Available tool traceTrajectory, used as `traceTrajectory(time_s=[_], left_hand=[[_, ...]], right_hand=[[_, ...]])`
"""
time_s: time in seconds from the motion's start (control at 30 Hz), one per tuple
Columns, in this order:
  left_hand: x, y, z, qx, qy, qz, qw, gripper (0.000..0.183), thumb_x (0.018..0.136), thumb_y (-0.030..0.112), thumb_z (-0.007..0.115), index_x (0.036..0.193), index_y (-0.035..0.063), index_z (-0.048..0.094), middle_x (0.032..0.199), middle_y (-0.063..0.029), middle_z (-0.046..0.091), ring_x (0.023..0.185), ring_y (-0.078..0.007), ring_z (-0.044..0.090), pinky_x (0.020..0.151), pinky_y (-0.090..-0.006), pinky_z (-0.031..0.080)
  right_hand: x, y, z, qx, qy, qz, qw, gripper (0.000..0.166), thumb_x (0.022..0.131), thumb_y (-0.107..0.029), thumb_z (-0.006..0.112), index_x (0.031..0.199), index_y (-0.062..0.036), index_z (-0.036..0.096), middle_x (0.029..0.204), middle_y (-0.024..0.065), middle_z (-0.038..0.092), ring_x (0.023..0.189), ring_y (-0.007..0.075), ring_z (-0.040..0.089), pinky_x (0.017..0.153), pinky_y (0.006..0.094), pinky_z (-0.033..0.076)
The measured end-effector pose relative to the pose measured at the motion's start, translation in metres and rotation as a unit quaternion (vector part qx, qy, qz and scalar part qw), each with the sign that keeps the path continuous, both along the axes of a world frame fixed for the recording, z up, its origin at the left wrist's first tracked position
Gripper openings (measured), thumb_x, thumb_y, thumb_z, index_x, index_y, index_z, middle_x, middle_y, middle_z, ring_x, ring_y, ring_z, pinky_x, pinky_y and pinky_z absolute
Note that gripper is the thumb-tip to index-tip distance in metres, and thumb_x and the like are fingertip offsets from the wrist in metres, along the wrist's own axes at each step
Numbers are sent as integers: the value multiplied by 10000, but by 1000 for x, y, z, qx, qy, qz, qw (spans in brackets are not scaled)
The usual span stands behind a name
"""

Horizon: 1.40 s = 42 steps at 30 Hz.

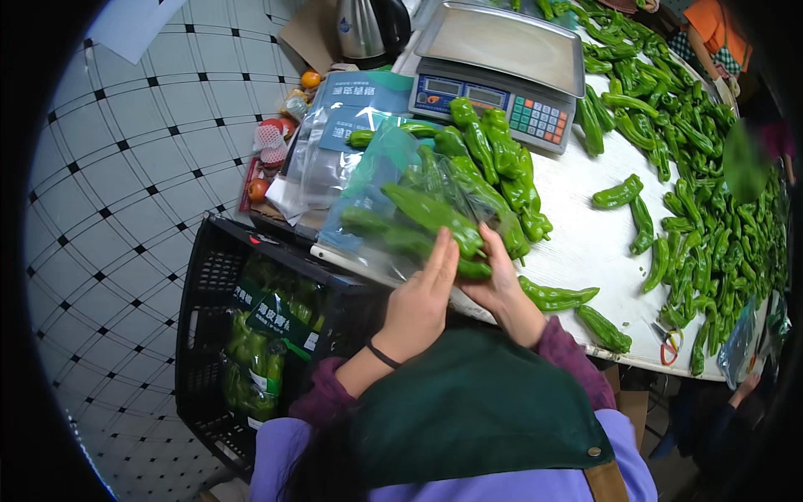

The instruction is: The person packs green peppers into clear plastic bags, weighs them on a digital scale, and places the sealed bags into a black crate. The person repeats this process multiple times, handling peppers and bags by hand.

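Between my two hands, at the table's front edge, sits a bunch of long green peppers (433, 216), partly inside a clear plastic bag (392, 160). My left hand (421, 292) lies against the near side of the bunch with its fingers straight and together. The stem ends are cupped from the right by my right hand (502, 285). Glare and the film blur the peppers deeper in the bag. Just beyond, more green peppers (502, 150) lie in a heap against the scale. Single peppers (558, 295) rest to the right of my right hand.
A digital scale (495, 81) stands behind the heap, with flat printed bags (361, 91) and a kettle (367, 28) to its left. Left below is a black crate (207, 301) of bagged peppers. Scissors (668, 345) lie right; a co-worker in orange (715, 34) stands far right.
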<state>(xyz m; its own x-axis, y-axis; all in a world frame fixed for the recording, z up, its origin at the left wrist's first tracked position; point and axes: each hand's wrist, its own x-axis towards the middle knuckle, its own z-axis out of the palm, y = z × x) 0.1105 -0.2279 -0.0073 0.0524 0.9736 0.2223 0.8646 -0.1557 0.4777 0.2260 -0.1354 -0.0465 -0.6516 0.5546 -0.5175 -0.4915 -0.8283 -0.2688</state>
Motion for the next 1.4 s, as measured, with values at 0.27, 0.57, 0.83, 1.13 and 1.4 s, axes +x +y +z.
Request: traceTrajectory(time_s=[0.27, 0.57, 0.83, 1.13, 1.4], left_hand=[[-4, 10, 11, -49, -23, 26, 998, 777, 667, -85, 442, 1424, -42, 267, 1490, -229, 242, 1206, -368, 475, 876, -382, 482], [16, 33, -3, -1, 14, -2, 1000, 784, 682, -117, 383, 1446, -32, 226, 1510, -224, 205, 1372, -391, 252, 1077, -388, 293], [86, 64, 16, 94, -49, -56, 993, 618, 815, -91, 484, 1406, 52, 378, 1473, -151, 333, 569, -70, 440, 465, -168, 332], [344, 109, -34, 72, -30, -474, 877, 439, 726, 33, 615, 1163, 49, 582, 1225, -157, 566, 748, -261, 634, 618, -344, 525], [443, 114, -95, 61, 83, -416, 903, 588, 703, 141, 678, 1246, 20, 487, 1128, -173, 561, 798, -300, 590, 649, -360, 519]], right_hand=[[26, 9, -11, 242, -54, 117, 962, 608, 881, -41, 569, 1414, 26, 285, 1364, 148, 450, 1069, 201, 534, 829, 354, 512], [259, -112, 33, 163, -189, -169, 954, 671, 742, 43, 617, 1368, -2, 379, 1180, 162, 564, 1031, 215, 586, 845, 296, 485], [427, -202, -1, 162, -892, -204, 370, 536, 773, 71, 505, 1291, -65, 476, 1057, 164, 566, 919, 310, 597, 793, 361, 477], [487, -169, -2, 41, -425, -511, 746, 330, 941, -80, 515, 1267, -37, 483, 903, 85, 606, 598, 35, 477, 426, 143, 336], [486, -188, -12, 25, -216, -528, 821, 322, 944, -104, 504, 1256, -27, 475, 923, 131, 601, 599, 79, 491, 449, 174, 361]])
